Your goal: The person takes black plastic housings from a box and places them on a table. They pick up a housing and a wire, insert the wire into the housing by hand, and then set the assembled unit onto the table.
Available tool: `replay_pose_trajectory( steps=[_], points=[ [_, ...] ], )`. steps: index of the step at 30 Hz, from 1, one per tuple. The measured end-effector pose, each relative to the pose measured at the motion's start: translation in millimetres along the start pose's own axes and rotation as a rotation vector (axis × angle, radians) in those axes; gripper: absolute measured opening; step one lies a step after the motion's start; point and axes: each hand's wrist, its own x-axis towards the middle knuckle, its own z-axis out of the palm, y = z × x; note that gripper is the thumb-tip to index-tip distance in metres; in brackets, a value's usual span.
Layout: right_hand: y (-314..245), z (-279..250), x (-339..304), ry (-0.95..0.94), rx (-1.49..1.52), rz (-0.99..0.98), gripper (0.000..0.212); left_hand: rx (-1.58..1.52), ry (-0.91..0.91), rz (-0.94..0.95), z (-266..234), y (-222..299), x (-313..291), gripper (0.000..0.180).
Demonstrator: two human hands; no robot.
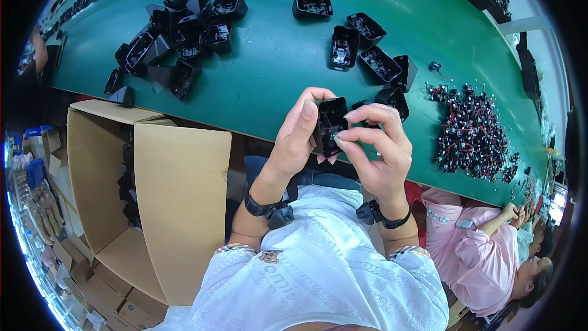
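Note:
My left hand (294, 138) is closed around a black plastic housing (331, 113), an open box held tilted over the table's near edge with its hollow side up. At its lower right side, my right hand (384, 154) pinches thumb and forefinger together. Whatever is between those fingertips is too small to make out. Just beyond the right hand lie further black housings (344, 46), several of them in a loose group. To the right is a heap of small black parts with red wires (470, 135).
A larger pile of black housings (190, 30) covers the table's left part. The green table (269, 79) runs across the view. Below its edge at left stands an open cardboard box (184, 208) with black pieces inside. A person in pink (478, 251) sits at right.

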Motion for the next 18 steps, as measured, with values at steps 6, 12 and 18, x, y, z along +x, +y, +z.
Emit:
replay_pose_trajectory(
  steps=[6,12,18],
  points=[
    [-6,21,-12,0.122,0.062,0.091,0.019,0.112,0.065,0.230,6,-4,1,0.067],
    [-13,28,-19,0.108,0.407,0.352,0.012,0.114,0.073,0.231,1,-10,1,0.070],
    [-4,23,-2,-0.013,0.135,0.182,0.017,0.211,0.119,0.300,-2,-4,5,0.067]
  ],
)
